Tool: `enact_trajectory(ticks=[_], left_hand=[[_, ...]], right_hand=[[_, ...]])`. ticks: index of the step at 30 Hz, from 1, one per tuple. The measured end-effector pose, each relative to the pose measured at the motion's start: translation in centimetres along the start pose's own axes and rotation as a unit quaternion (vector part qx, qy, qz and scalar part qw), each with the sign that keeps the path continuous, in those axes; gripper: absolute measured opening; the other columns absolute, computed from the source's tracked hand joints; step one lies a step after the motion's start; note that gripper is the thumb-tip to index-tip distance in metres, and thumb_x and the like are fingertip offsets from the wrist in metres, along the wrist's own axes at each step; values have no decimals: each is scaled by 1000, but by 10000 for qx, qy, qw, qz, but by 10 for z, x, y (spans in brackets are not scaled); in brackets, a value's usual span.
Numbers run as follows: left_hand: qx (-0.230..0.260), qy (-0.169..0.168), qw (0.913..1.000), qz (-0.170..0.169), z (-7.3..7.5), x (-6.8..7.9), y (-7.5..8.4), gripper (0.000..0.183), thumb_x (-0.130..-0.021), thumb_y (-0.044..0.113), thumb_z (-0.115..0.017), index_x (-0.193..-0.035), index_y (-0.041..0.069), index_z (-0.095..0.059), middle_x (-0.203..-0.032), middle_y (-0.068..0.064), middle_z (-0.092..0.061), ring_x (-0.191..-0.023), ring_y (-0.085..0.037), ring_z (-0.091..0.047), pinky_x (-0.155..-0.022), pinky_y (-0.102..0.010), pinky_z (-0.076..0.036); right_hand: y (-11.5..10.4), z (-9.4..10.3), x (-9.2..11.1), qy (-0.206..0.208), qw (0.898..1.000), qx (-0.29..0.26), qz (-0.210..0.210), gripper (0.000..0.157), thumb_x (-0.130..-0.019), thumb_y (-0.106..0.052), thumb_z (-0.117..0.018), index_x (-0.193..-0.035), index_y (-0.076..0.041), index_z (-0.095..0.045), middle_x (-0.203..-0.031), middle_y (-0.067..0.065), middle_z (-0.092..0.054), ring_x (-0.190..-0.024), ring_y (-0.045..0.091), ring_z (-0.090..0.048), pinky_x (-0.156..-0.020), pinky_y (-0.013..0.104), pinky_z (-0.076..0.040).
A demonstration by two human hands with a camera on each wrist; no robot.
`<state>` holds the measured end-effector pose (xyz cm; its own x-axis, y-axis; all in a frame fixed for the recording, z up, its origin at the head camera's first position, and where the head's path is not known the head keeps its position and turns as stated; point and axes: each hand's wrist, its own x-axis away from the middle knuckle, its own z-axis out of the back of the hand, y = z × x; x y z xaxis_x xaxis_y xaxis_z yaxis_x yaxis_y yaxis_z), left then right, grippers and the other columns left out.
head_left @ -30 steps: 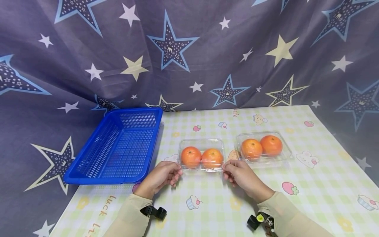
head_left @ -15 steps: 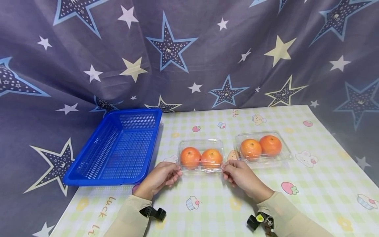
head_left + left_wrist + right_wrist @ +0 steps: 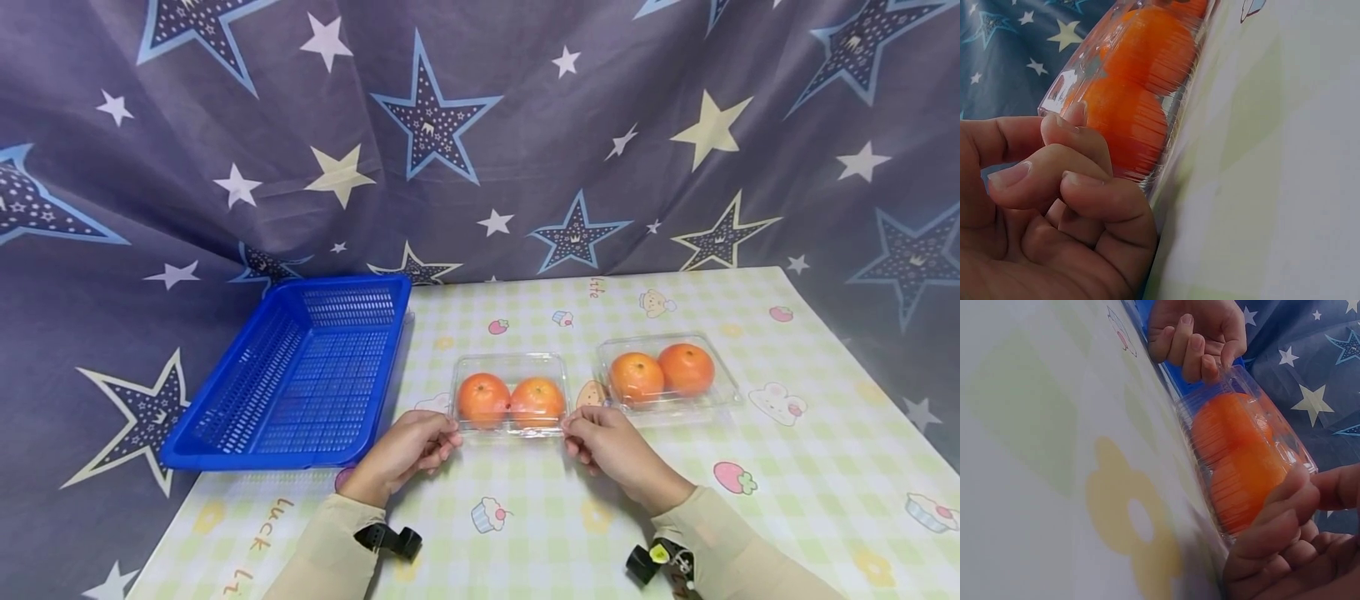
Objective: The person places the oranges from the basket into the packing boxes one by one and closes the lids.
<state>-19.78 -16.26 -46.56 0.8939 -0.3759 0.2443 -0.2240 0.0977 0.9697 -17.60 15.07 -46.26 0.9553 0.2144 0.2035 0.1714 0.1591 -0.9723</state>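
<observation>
A clear plastic clamshell box (image 3: 510,364) with two oranges (image 3: 483,398) inside sits in the middle of the table, its lid down. My left hand (image 3: 411,446) pinches its near left corner between thumb and forefinger, the other fingers curled below. At the near right corner my right hand (image 3: 611,446) pinches the edge the same way. Both wrist views show the ribbed box wall (image 3: 1172,112) close against the fingertips, with the oranges (image 3: 1241,481) behind it.
Right of the hands stands another clear box (image 3: 720,387) holding two oranges (image 3: 686,368). A blue slotted plastic basket (image 3: 300,454) is at the left edge of the checked tablecloth (image 3: 540,525). A star-patterned curtain (image 3: 450,217) hangs behind the table.
</observation>
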Motion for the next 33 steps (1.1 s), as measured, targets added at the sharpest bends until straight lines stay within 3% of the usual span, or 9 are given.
enact_trajectory(ticks=[12, 22, 33], left_hand=[[41, -29, 10000, -22, 0, 0, -1, 24, -98, 9, -51, -81, 3, -66, -61, 3, -56, -44, -6, -38, -48, -22, -40], [-41, 135, 9996, 233, -2, -1, 2, 24, -97, 13, -50, -81, 4, -66, -63, 2, -56, -45, -6, -41, -48, -22, -42], [79, -6, 9999, 98, 0, -1, 0, 23, -98, 9, -51, -82, 3, -66, -64, 1, -58, -46, -5, -43, -48, -21, -43]], right_hand=[[0, 0, 0, -34, 10000, -1, -8, 19, -100, -13, -53, -94, 4, -61, -69, 3, -58, -57, 13, -47, -48, 26, -40], [-1, 0, 0, 12, 10000, -3, -89, 20, -100, -12, -51, -96, 5, -61, -69, 3, -58, -58, 14, -47, -48, 26, -40], [0, 0, 0, -18, 10000, 3, -41, 20, -99, -12, -51, -97, 6, -61, -69, 3, -58, -56, 13, -48, -47, 24, -40]])
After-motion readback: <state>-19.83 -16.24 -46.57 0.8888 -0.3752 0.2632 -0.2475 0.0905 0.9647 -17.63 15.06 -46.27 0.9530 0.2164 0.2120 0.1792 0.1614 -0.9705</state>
